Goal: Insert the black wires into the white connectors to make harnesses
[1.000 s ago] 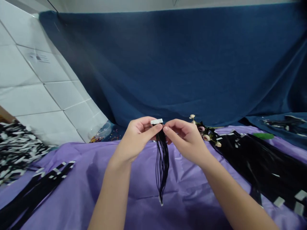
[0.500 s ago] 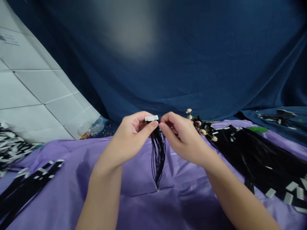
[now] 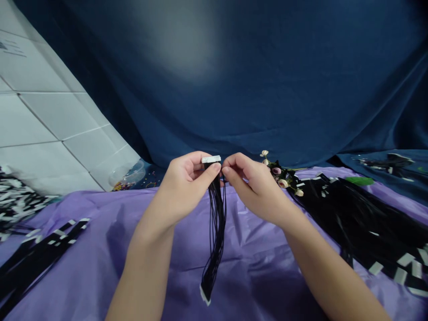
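Between both hands hangs a black wire harness [image 3: 216,223] with a white connector [image 3: 211,159] at its top and another white connector [image 3: 204,294] at its lower end. My left hand [image 3: 190,183] grips it just beneath the top connector, thumb in front and fingers behind. My right hand [image 3: 254,185] pinches a thin black wire at the harness's right side, close to the left thumb. The right fingertips partly hide that wire. The harness dangles above the purple cloth [image 3: 187,263].
More black harnesses with white connectors lie at right [image 3: 361,218], at left [image 3: 43,254] and in a heap [image 3: 20,200] at far left. Artificial flowers [image 3: 281,178] rest behind my right hand. A clear plastic container [image 3: 129,174] stands by the white tiled wall [image 3: 83,111]. A blue curtain [image 3: 267,80] hangs behind.
The harness's lower end has swung down and left, and its white connector now shows fully. The top connector has risen slightly and turned to show its slotted face. Both hands stay close together.
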The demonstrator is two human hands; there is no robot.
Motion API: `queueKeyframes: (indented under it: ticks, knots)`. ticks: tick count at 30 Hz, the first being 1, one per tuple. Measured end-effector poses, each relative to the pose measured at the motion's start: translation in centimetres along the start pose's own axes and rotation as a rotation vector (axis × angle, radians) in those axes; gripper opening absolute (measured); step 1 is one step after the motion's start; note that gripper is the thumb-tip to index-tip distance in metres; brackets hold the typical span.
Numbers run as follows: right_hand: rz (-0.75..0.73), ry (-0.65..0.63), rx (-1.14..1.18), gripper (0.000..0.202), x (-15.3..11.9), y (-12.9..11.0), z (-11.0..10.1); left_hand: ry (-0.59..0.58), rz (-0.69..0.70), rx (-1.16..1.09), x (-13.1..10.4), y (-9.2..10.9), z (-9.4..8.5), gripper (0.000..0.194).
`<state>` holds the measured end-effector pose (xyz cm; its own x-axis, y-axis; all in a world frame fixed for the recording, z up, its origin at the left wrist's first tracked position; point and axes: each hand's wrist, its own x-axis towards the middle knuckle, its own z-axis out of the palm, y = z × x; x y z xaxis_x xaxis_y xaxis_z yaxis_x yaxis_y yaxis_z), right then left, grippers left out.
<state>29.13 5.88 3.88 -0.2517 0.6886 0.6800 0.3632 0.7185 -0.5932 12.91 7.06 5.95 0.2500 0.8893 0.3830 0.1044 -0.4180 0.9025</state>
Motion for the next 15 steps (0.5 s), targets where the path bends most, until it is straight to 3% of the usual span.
queueKeyframes:
  ticks: [7,15]
  knots:
    - [-0.010,0.017,0.036,0.006,-0.4,-0.6,0.4,0.027,0.023,-0.001,-0.3,0.3,0.0,0.011]
    - [0.145,-0.061,0.268,0.011,-0.3,-0.7,0.4,-0.093,0.018,0.114,-1.1,1.3,0.0,0.014]
